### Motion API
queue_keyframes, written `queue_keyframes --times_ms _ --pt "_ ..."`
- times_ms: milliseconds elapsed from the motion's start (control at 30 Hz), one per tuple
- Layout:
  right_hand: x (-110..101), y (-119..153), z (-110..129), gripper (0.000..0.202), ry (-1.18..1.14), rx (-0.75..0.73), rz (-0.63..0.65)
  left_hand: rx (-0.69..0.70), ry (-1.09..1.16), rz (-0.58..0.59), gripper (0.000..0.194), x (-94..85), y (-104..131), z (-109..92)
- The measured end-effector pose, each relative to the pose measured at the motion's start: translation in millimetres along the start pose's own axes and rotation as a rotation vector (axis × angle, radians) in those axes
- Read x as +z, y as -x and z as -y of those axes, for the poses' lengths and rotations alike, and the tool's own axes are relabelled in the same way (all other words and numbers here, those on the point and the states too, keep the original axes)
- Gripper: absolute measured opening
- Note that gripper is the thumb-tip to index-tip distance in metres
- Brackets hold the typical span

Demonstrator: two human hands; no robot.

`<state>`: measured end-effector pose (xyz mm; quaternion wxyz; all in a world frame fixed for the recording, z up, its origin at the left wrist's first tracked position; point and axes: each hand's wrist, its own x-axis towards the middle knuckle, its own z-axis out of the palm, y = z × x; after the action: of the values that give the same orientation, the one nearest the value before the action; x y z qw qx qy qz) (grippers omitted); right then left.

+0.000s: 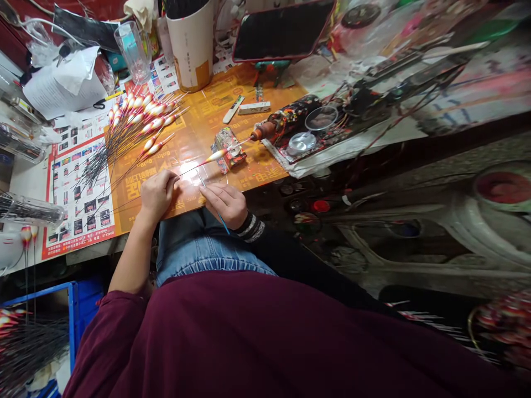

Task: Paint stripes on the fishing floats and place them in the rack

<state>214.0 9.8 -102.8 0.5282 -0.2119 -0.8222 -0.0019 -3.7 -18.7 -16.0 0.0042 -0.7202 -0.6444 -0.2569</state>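
A person in a maroon top and jeans sits at a cluttered surface (211,108) covered in orange and red-and-white printed sheets, seen from above. The left hand (157,193) is closed in a pinch, thumb and forefinger on the dark, thin stem of a red, yellow and white fishing float (216,156). The float slants up and away to the right, in front of a paint-spattered block (230,148); its pale tip reaches the brown nose of a paint-crusted rotary tool (265,131). The right hand (228,205), fingers bent together, grips a thin blue-handled brush (223,223), its tip end just below the float.

To the left, a bunch of similar floats (139,113) lies fanned out, dark stems toward the near edge, with two floats (152,145) beside it. Beyond them stand a clear mug (135,55), a tall white container (191,50) and a propped-up phone (284,32). A small clear dish (302,143) sits beside the rotary tool.
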Motion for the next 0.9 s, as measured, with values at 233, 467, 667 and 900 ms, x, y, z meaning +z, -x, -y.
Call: queue_keyframes --times_ms 233,467,667,900 --pt "-1.1 -2.4 1.3 0.040 0.039 -0.033 -0.027 0.027 -0.033 -0.019 0.024 0.0 0.7 -0.4" --pt "0.6 4.0 -2.9 0.036 0.012 0.019 0.058 0.013 -0.010 -0.015 0.020 -0.5 0.2 -0.5" --pt "-0.5 2.2 -2.0 0.038 0.011 0.013 0.021 0.004 0.000 -0.014 0.020 -0.7 0.2 -0.3" --pt "-1.5 -0.1 -0.5 0.041 0.023 -0.019 -0.029 0.004 -0.008 -0.005 0.022 -0.8 0.8 -0.3"
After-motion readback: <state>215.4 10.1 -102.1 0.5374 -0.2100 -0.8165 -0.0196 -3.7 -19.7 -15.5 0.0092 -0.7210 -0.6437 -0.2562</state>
